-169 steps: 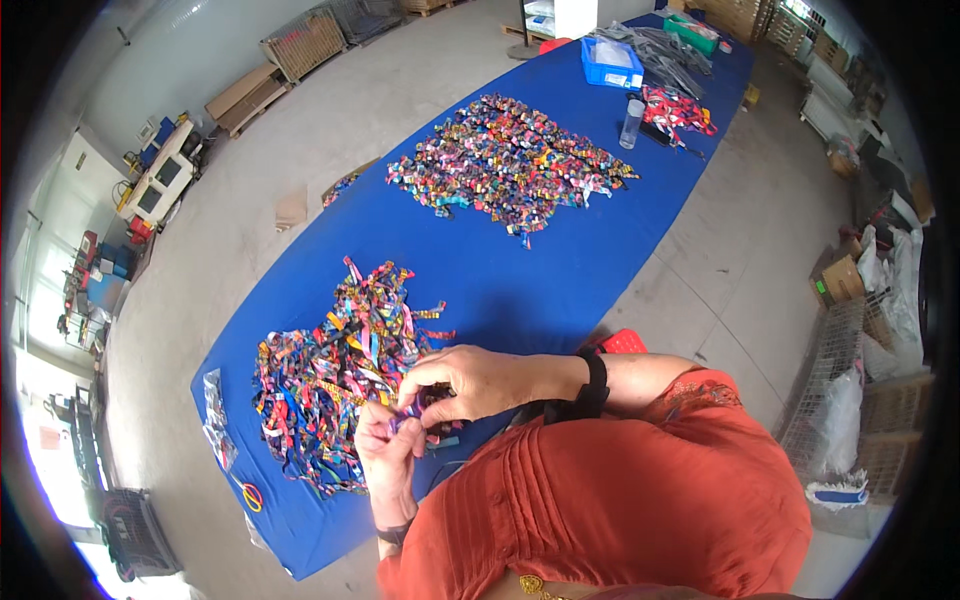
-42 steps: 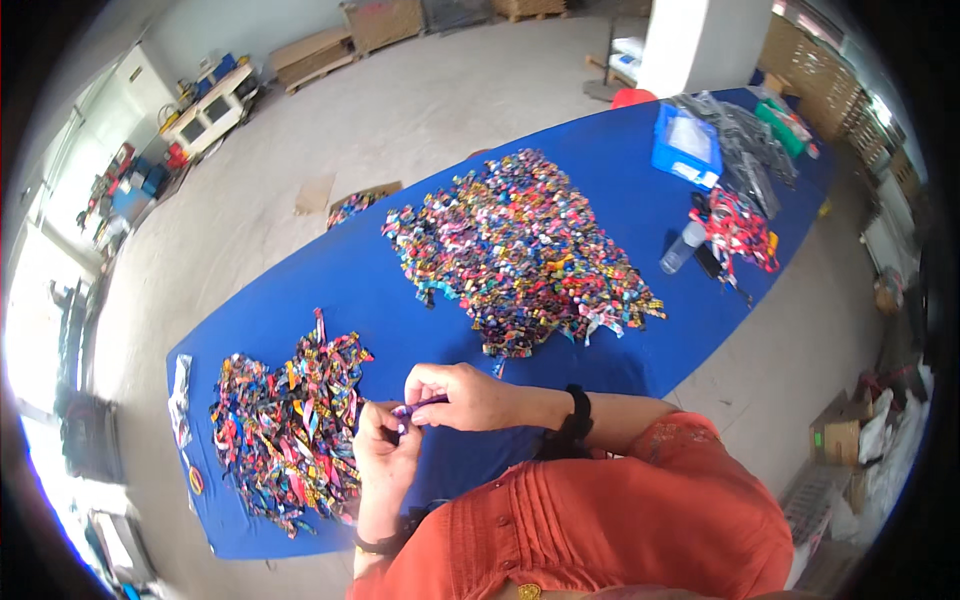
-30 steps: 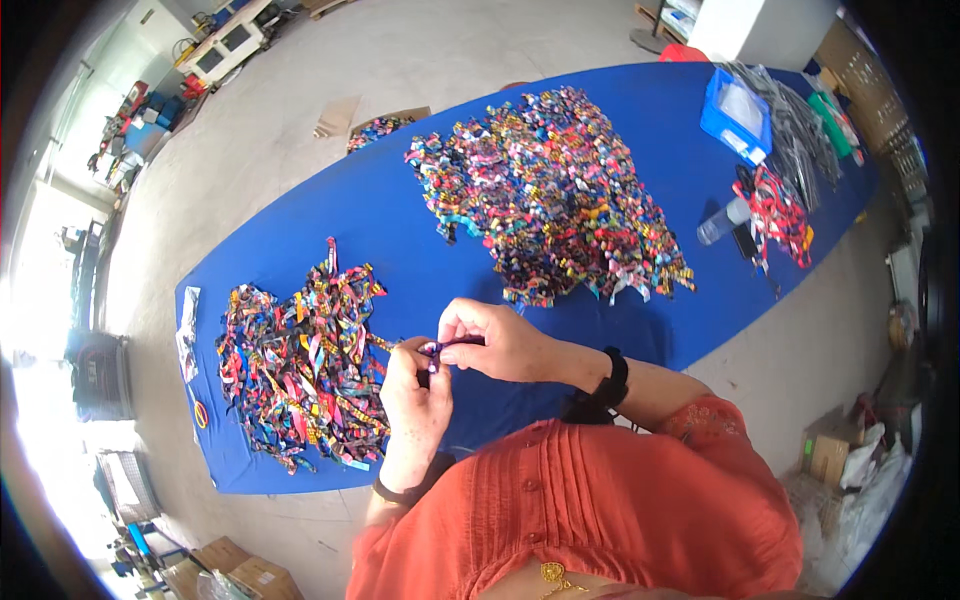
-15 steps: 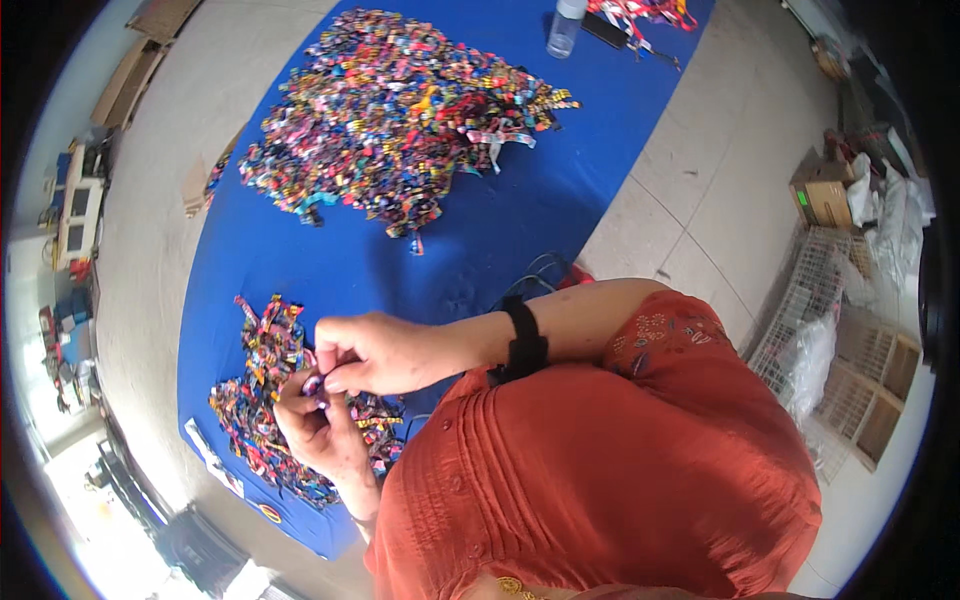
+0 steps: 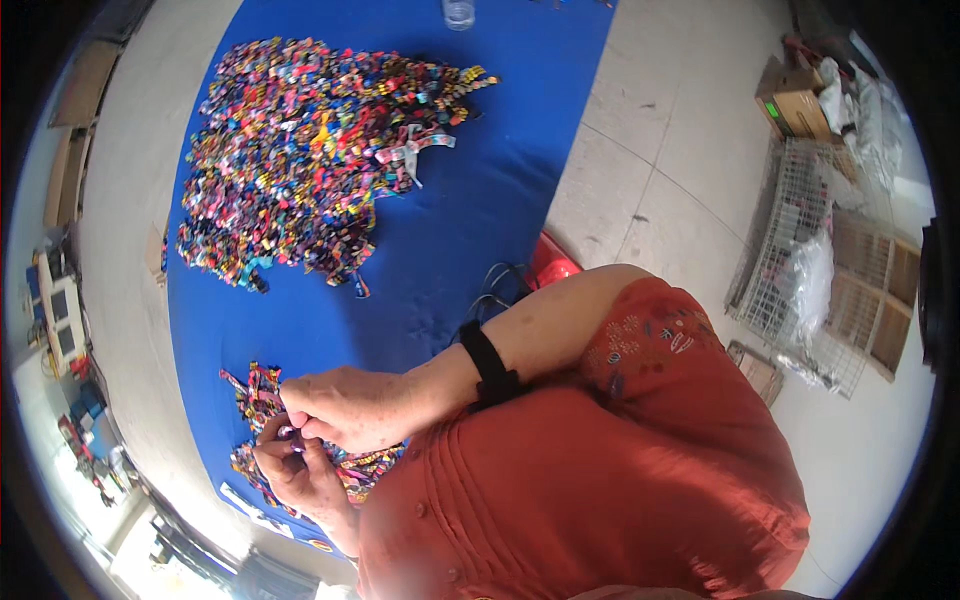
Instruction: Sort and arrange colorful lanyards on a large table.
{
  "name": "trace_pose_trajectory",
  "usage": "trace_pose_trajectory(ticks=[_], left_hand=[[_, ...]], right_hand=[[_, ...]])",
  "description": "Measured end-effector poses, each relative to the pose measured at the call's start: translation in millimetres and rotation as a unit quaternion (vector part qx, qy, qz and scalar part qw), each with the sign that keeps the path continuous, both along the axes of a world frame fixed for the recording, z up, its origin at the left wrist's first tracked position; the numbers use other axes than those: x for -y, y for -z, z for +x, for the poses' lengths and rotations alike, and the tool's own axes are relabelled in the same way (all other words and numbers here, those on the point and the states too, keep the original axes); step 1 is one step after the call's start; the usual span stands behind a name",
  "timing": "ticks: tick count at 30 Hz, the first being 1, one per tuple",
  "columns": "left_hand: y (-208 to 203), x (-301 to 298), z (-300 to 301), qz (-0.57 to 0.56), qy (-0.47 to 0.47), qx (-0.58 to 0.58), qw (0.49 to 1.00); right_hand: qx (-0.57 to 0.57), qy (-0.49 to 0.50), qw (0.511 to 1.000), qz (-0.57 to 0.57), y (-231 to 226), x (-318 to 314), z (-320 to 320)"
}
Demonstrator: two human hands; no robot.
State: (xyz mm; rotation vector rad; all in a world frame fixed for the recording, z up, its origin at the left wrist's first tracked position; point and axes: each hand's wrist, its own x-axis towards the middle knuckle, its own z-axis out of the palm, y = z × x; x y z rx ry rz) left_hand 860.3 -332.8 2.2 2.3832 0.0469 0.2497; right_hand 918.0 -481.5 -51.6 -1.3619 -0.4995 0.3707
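In front of my body, both hands meet over a small purple and white piece, perhaps ribbon [image 5: 293, 436]. My left hand [image 5: 308, 482] is below, its fingers bent and pinching the piece. From above, my right hand [image 5: 350, 408] has thumb and fingertips closed on the same piece. Fingers cover most of it, so its full shape is hidden. Under and around the hands lies a smaller heap of many-coloured knotted ribbon pieces [image 5: 262, 382], partly covered by them. A black band [image 5: 487, 362] circles my right wrist.
A large heap of similar colourful pieces [image 5: 300, 150] covers much of the blue tabletop [image 5: 420, 260]. A clear bottle or cup [image 5: 458, 14] stands at the far edge. Beyond the right edge are a red object [image 5: 552, 262], wire racks [image 5: 785, 235] and a cardboard box [image 5: 795, 105].
The view has shifted, so the heaps appear further left and more of the red object shows. Both hands stay together on the small purple piece, with the right hand turned further over it.
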Motion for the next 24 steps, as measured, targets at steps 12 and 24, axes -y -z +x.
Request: trace_pose_trajectory(ticks=[12, 24], left_hand=[[-4.6, 3.7, -6.6, 0.097, 0.1, 0.043, 0.989], [-6.0, -2.1, -28.2, 0.237, 0.098, 0.135, 0.957]], right_hand=[[-0.03, 0.07, 0.995, 0.066, -4.0, 17.3, -16.5], [-0.247, -0.128, 0.957, 0.084, -1.2, -11.7, -8.4]])
